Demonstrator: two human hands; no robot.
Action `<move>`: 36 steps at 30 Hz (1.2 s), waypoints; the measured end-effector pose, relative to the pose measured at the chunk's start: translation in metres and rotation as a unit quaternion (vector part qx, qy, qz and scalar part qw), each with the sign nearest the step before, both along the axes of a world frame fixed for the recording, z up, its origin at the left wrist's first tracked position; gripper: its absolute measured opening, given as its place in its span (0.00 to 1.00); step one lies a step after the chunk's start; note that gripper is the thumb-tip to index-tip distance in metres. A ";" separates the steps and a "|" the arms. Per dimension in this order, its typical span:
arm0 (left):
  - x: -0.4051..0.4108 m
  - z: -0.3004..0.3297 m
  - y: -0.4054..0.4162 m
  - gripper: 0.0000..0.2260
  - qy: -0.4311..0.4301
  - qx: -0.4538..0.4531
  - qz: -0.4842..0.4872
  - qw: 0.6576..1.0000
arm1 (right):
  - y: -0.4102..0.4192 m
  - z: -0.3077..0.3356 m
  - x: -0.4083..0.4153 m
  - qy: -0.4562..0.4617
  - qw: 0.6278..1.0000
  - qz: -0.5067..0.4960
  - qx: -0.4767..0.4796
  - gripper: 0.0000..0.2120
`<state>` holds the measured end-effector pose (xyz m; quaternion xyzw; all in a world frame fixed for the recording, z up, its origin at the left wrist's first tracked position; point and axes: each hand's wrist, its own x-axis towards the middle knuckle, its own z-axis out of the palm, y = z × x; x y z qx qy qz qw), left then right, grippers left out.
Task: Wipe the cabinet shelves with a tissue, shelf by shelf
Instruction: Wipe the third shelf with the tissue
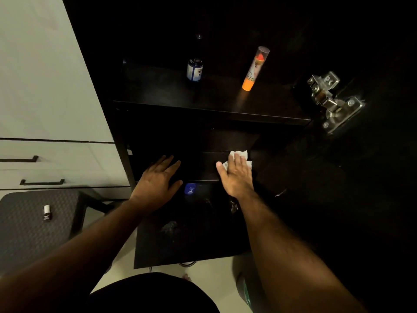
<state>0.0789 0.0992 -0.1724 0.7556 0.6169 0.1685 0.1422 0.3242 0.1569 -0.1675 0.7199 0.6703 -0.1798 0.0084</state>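
Right hand point(237, 177) laid flat, fingers straight and slightly spread, pressing a crumpled white tissue point(239, 154) onto a dark wooden cabinet shelf point(209, 168); tissue poking out beyond the fingertips and at the little-finger side, with a scrap showing beside the thumb. Left hand point(158, 179) also flat, fingers relaxed and extended, holding nothing, reaching over the same shelf level well to the left of the tissue; contact with the wood not clear in the dimness.

Above and beyond the fingers, an upper dark shelf point(212, 102) carrying a small dark blue bottle with a white label point(195, 70) and, to its right, a clear plastic tube with an orange base point(254, 68), both standing, well apart from each other. Right of that shelf, a shiny metal door hinge point(331, 102) fixed to the dark open door. Below the hands, between the wrists, a small blue-labelled object point(190, 189) on a lower dark surface point(187, 245), its shape hard to tell; faint dusty smudges on that surface.

Left of the left hand, pale cabinet fronts with two black bar handles point(41, 182). Below them, a dark textured stool top point(33, 227) bearing a small bottle with a white cap point(46, 212). Pale floor point(126, 263) near the bottom edge. Room dim, cabinet interior mostly in shadow.
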 end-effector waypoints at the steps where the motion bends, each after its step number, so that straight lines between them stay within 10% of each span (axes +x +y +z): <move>1: -0.002 0.000 -0.001 0.29 -0.003 0.000 0.000 1.000 | 0.002 0.000 -0.005 -0.007 1.000 -0.014 -0.009 0.40; 36: -0.039 -0.008 -0.060 0.36 0.171 -0.085 -0.088 0.978 | -0.040 0.002 -0.087 -0.028 0.994 0.098 -0.035 0.36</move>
